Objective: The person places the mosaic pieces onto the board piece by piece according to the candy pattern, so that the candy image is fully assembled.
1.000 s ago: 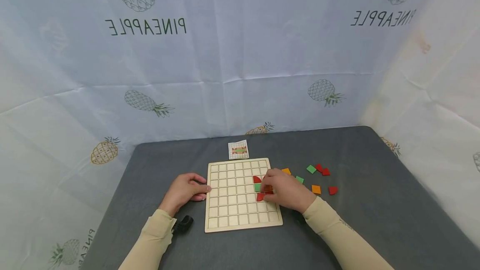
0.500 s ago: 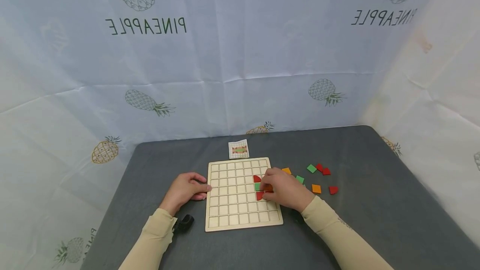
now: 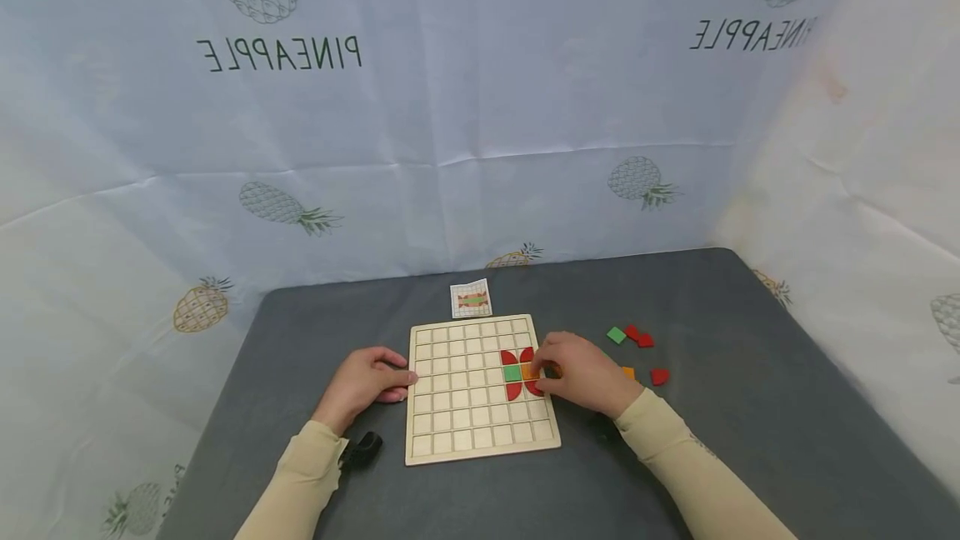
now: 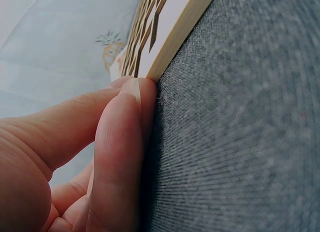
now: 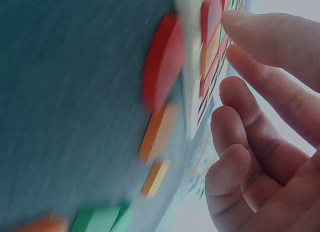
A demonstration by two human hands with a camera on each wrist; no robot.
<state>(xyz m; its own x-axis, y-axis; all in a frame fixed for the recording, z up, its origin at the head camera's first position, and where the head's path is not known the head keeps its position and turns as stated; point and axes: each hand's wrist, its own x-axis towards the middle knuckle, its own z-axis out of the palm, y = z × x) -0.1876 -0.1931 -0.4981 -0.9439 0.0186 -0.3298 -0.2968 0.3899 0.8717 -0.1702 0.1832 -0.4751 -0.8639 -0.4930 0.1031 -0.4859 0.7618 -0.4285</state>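
Note:
A wooden grid board (image 3: 460, 421) lies on the table. Its left edge is pinched by my left hand (image 3: 363, 382), thumb on top; the left wrist view shows the fingertips at the board's edge (image 4: 172, 47). Over the right edge hovers my right hand (image 3: 588, 369), thumb and index finger apart, nothing seen between them. Beneath and beside those fingertips, a green square tile (image 3: 512, 372) and an orange square tile (image 3: 528, 372) sit side by side in the grid. Red curved-edge tiles (image 3: 513, 391) flank them above and below; the fingers partly cover the rightmost ones.
Beyond the board lies a pattern card (image 3: 472, 300). Loose tiles are scattered right of it, among them a green one (image 3: 616, 335), a red one (image 3: 660, 377) and an orange one (image 3: 628, 372). Some hide behind the right hand. A red tile (image 5: 164, 67) lies close beside the board.
My right hand has drawn back to the right from the tiles, uncovering the orange square and the red pieces around it. My left hand stays at the board's edge. The head view shifted slightly.

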